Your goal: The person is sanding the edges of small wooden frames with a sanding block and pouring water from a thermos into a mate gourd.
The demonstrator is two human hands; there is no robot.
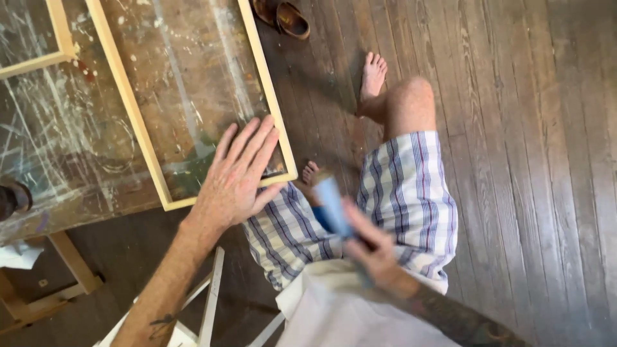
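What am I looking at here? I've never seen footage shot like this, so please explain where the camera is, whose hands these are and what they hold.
The single picture comes from a camera worn on a person's head, looking down past their own body to the plank floor. The left hand lies flat, fingers spread, on the corner of a pale wooden frame resting on a paint-spattered worktable. The right hand grips a blurred light-blue tool; what it is cannot be told. Below are the person's striped shorts and bare feet. A pair of brown sandals sits on the floor beyond.
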